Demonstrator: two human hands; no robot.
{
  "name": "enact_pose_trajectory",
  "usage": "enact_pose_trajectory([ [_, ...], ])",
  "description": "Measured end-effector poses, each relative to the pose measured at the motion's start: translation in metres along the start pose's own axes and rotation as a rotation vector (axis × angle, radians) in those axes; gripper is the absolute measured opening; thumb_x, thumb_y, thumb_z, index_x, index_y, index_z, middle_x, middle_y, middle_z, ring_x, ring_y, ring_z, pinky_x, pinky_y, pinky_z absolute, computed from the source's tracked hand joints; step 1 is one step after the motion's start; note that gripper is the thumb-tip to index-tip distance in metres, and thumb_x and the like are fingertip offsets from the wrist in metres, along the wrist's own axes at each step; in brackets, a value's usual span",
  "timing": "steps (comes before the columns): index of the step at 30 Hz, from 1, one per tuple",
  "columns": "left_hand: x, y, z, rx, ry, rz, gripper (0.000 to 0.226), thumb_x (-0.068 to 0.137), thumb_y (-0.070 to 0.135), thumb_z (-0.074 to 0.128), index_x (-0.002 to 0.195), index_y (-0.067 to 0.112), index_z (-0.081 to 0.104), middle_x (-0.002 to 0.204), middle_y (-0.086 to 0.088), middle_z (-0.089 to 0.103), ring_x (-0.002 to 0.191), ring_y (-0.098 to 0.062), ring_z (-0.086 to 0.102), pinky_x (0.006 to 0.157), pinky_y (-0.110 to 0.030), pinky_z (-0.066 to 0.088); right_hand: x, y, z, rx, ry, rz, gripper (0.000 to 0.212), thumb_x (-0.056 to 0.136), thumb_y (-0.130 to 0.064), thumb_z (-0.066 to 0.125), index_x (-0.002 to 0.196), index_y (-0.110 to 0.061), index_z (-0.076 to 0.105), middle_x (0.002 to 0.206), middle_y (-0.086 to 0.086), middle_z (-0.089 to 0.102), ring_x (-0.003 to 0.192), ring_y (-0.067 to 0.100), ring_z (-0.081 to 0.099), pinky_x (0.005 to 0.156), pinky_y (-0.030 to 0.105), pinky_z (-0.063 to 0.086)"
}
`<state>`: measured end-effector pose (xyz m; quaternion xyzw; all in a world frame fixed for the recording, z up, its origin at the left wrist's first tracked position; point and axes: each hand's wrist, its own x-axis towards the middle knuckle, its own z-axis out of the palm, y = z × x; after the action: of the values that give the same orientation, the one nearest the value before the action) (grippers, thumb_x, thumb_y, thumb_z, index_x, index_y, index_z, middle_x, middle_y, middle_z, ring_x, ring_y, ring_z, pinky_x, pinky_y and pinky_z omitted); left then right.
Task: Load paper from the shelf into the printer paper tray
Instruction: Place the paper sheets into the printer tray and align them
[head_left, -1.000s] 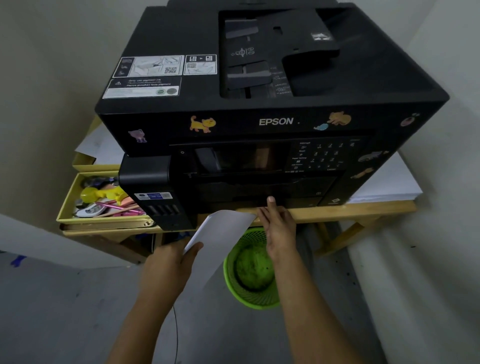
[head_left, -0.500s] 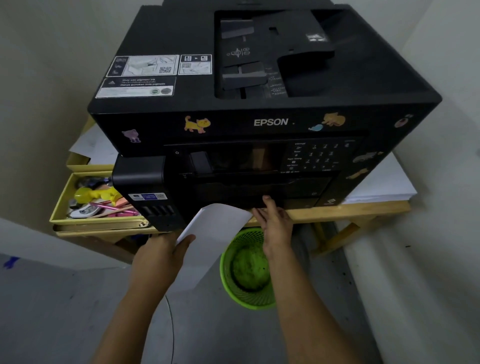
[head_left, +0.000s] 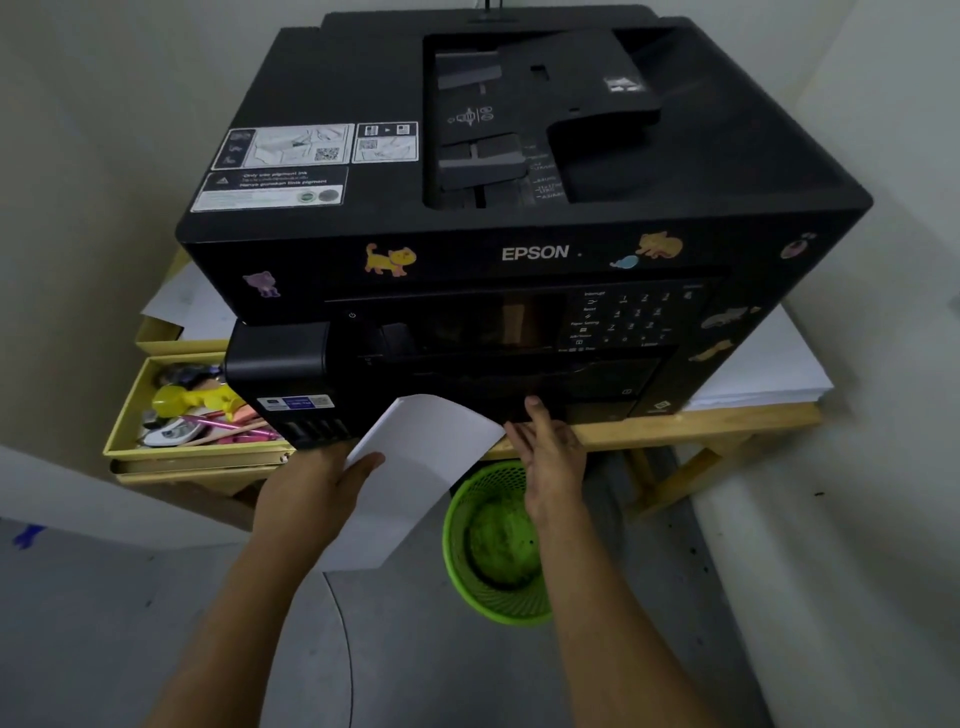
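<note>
I see my left hand (head_left: 317, 488) grasping a white sheet of paper (head_left: 415, 467) by its left edge, thumb on top, the sheet tilted up so its far corner sits just in front of the big black Epson printer (head_left: 519, 208). My right hand (head_left: 550, 457) is not closed on anything; its fingers are spread against the low front panel of the printer at the front edge of the wooden desk (head_left: 675, 426). A stack of white paper (head_left: 769, 369) lies at the desk's right edge beside the printer. A yellow tray of pens and oddments (head_left: 124, 421) sits at the left edge. A green mesh bin (head_left: 493, 545) stands on the floor below my right wrist.
</note>
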<state>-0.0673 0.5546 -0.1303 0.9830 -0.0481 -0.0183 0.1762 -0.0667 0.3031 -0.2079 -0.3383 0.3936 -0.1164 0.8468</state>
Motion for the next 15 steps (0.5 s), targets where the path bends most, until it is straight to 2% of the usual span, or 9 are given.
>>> enact_pose_trajectory([
  [2,0.001,-0.001,0.0,-0.004,-0.009,-0.006,0.047,0.099,0.047,0.062,0.126,0.01,0.07,0.1,-0.015,0.077,0.085,-0.033,0.073,0.065,-0.035,0.056,-0.002,0.001,-0.002,0.001,0.004,-0.004,0.033,0.088,-0.017,0.088,0.087,-0.012,0.056,0.096,0.017,0.073,0.103,0.03,0.078,0.083,0.035,0.067],
  [7,0.001,-0.002,-0.003,0.014,-0.02,0.021,0.049,0.1,0.048,0.06,0.127,0.008,0.069,0.103,-0.016,0.077,0.085,-0.033,0.074,0.065,-0.034,0.056,-0.013,0.012,-0.021,0.012,-0.012,-0.037,0.032,0.091,-0.015,0.086,0.081,-0.012,0.056,0.08,0.012,0.07,0.093,0.026,0.075,0.081,0.034,0.067],
  [10,0.0,-0.001,-0.009,0.016,-0.049,0.0,0.051,0.1,0.048,0.06,0.129,0.007,0.067,0.11,-0.017,0.076,0.09,-0.033,0.073,0.065,-0.033,0.052,-0.018,0.01,-0.027,-0.016,-0.043,-0.044,0.029,0.091,-0.017,0.087,0.087,-0.01,0.059,0.084,0.014,0.072,0.095,0.028,0.076,0.081,0.033,0.066],
  [15,-0.014,0.004,-0.021,0.006,-0.112,-0.019,0.054,0.1,0.05,0.059,0.134,0.009,0.064,0.116,-0.017,0.074,0.09,-0.029,0.07,0.064,-0.03,0.047,-0.029,0.01,-0.035,-0.036,-0.049,-0.023,0.031,0.09,-0.018,0.087,0.081,-0.011,0.058,0.086,0.017,0.075,0.096,0.032,0.078,0.08,0.034,0.066],
])
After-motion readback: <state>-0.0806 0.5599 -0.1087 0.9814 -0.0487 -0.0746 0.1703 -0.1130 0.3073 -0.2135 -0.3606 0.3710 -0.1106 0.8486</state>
